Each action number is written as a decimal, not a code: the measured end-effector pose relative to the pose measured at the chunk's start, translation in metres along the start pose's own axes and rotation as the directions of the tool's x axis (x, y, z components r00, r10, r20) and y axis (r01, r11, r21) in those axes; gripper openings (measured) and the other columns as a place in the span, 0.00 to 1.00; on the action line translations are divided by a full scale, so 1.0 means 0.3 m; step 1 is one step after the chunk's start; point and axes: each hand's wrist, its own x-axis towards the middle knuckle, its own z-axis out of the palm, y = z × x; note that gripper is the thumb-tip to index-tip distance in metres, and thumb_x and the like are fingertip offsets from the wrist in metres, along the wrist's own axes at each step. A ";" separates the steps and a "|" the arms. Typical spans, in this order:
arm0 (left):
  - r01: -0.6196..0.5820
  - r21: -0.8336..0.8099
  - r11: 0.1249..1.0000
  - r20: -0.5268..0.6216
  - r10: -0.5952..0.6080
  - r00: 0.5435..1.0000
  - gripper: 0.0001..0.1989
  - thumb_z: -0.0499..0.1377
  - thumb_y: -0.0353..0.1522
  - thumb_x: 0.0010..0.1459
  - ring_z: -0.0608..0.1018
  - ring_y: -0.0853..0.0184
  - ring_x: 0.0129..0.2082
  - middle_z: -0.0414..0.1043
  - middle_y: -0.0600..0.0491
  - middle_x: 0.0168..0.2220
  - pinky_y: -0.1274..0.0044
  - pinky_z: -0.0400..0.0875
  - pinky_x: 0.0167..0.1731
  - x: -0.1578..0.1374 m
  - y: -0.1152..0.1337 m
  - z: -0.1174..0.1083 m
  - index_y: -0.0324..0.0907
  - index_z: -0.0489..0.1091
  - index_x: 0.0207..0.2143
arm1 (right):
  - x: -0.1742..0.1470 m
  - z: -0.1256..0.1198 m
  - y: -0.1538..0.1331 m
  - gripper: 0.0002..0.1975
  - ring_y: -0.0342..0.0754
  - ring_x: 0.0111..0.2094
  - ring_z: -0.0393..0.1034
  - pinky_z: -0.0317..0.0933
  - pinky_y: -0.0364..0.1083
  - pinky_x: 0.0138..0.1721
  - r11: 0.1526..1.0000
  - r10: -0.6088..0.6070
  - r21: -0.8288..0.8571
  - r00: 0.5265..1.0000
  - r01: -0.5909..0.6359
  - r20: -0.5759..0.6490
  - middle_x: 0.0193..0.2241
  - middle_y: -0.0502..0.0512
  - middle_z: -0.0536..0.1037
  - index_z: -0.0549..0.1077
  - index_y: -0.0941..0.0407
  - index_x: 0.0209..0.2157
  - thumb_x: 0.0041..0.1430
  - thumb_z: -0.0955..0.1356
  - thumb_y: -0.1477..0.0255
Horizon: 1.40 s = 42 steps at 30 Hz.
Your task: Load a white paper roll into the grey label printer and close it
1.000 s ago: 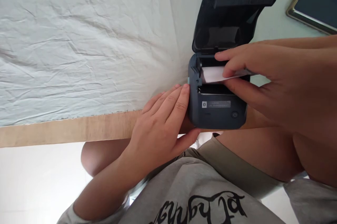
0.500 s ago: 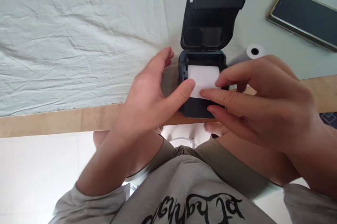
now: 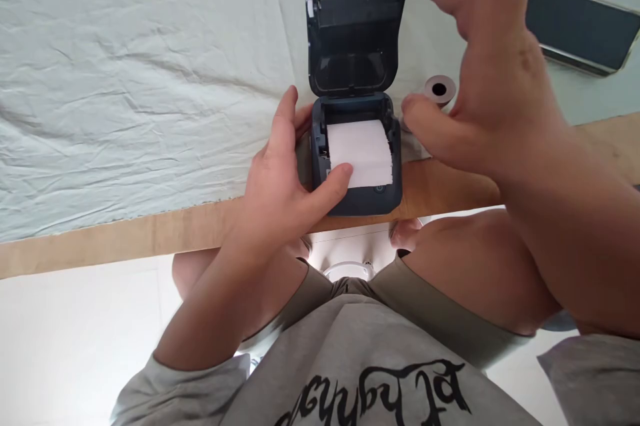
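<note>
A small dark receipt printer (image 3: 360, 205) sits at the table's edge with its lid (image 3: 353, 39) standing open. White paper (image 3: 361, 149) from the roll bay lies over its front, the ragged end near the power button. My left hand (image 3: 280, 179) grips the printer's left side, thumb resting on the paper and fingers along the outer wall, partly hidden. My right hand (image 3: 500, 86) is raised to the right of the printer, fingers apart and holding nothing. Close to its thumb lies a spare paper roll (image 3: 440, 89), partly covered by the hand.
A dark smartphone (image 3: 583, 26) lies at the upper right, partly behind my right hand. A wrinkled pale cloth (image 3: 140, 93) covers the table, leaving a bare wooden edge (image 3: 125, 226) along the front. My legs are below that edge.
My right hand has let go of the paper and lifted up and away, opening out. The paper now lies further over the printer's front. My left thumb stays on the paper.
</note>
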 end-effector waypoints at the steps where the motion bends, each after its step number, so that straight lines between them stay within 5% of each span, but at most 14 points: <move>1: 0.001 0.007 1.000 0.002 -0.001 1.000 0.44 0.61 0.44 0.73 0.77 0.50 0.79 0.69 0.41 0.81 0.55 0.78 0.77 -0.002 0.000 0.001 0.48 0.48 0.83 | 0.016 0.002 -0.008 0.44 0.45 0.83 0.60 0.58 0.49 0.87 0.999 0.005 0.053 1.000 -0.006 0.005 0.81 0.65 0.63 0.54 0.67 0.80 0.62 0.62 0.78; 5: 0.020 0.033 0.999 0.000 -0.020 1.000 0.45 0.62 0.44 0.73 0.76 0.49 0.79 0.68 0.41 0.82 0.55 0.77 0.77 -0.009 0.008 -0.002 0.49 0.46 0.84 | 0.008 -0.016 -0.048 0.38 0.51 0.82 0.64 0.66 0.50 0.80 0.990 0.091 0.106 0.996 -0.091 -0.001 0.81 0.64 0.62 0.67 0.62 0.76 0.64 0.64 0.76; 8: 0.033 0.048 0.998 0.007 -0.033 0.999 0.46 0.62 0.45 0.73 0.78 0.47 0.78 0.70 0.41 0.81 0.54 0.79 0.74 -0.010 0.015 -0.005 0.50 0.46 0.85 | -0.043 -0.031 -0.054 0.23 0.57 0.76 0.70 0.73 0.51 0.70 0.961 0.233 0.142 0.971 -0.239 0.057 0.71 0.60 0.72 0.77 0.56 0.65 0.75 0.68 0.63; 13: 0.038 -0.012 0.999 0.002 -0.038 0.999 0.37 0.59 0.45 0.74 0.84 0.50 0.70 0.75 0.44 0.75 0.56 0.84 0.67 -0.007 0.032 0.003 0.53 0.52 0.80 | -0.081 -0.006 -0.058 0.23 0.51 0.60 0.78 0.75 0.46 0.54 0.886 0.343 0.270 0.924 -0.378 0.167 0.51 0.60 0.79 0.82 0.58 0.52 0.79 0.69 0.51; 16: 0.019 -0.058 0.998 -0.018 -0.020 1.000 0.24 0.55 0.45 0.76 0.87 0.54 0.62 0.79 0.48 0.69 0.57 0.88 0.60 -0.010 0.048 0.006 0.55 0.60 0.71 | -0.088 0.007 -0.078 0.25 0.46 0.50 0.79 0.73 0.43 0.46 0.839 0.393 0.324 0.898 -0.438 0.197 0.41 0.58 0.79 0.82 0.59 0.45 0.78 0.70 0.49; 18: 0.010 -0.017 1.000 -0.007 -0.010 1.000 0.18 0.51 0.45 0.80 0.86 0.53 0.65 0.80 0.49 0.68 0.55 0.86 0.63 -0.017 0.059 0.001 0.55 0.65 0.67 | -0.094 0.007 -0.093 0.26 0.42 0.42 0.77 0.69 0.41 0.41 0.819 0.415 0.338 0.885 -0.464 0.211 0.35 0.56 0.78 0.81 0.59 0.39 0.77 0.72 0.49; 24: 0.032 0.021 0.999 0.045 -0.033 0.998 0.25 0.43 0.51 0.84 0.74 0.48 0.80 0.79 0.51 0.69 0.52 0.83 0.72 -0.035 0.044 -0.005 0.62 0.71 0.71 | -0.073 0.017 -0.126 0.33 0.32 0.17 0.53 0.43 0.38 0.20 0.661 0.526 0.432 0.790 -0.613 0.316 0.13 0.49 0.60 0.68 0.60 0.17 0.76 0.73 0.61; 28: 0.037 0.032 0.999 0.040 -0.038 0.998 0.25 0.46 0.50 0.84 0.70 0.46 0.83 0.78 0.51 0.72 0.51 0.83 0.71 -0.047 0.029 0.006 0.63 0.70 0.74 | -0.047 0.027 -0.125 0.35 0.32 0.15 0.52 0.37 0.39 0.17 0.645 0.522 0.390 0.752 -0.657 0.402 0.13 0.51 0.63 0.68 0.61 0.14 0.75 0.74 0.64; 34: -0.001 0.089 0.996 0.087 -0.007 0.996 0.32 0.61 0.46 0.76 0.71 0.42 0.83 0.67 0.50 0.83 0.48 0.79 0.75 -0.072 0.043 0.000 0.56 0.65 0.78 | -0.026 0.023 -0.110 0.35 0.31 0.15 0.50 0.37 0.38 0.16 0.669 0.480 0.371 0.755 -0.644 0.447 0.11 0.51 0.62 0.67 0.61 0.13 0.75 0.74 0.68; 42: -0.091 0.043 0.995 0.091 0.087 0.992 0.35 0.63 0.46 0.71 0.71 0.42 0.83 0.67 0.38 0.82 0.48 0.75 0.78 -0.077 0.034 -0.009 0.47 0.66 0.76 | -0.005 -0.006 -0.131 0.37 0.29 0.14 0.43 0.33 0.41 0.17 0.613 0.553 0.198 0.594 -0.765 0.584 0.11 0.47 0.53 0.64 0.61 0.13 0.76 0.74 0.63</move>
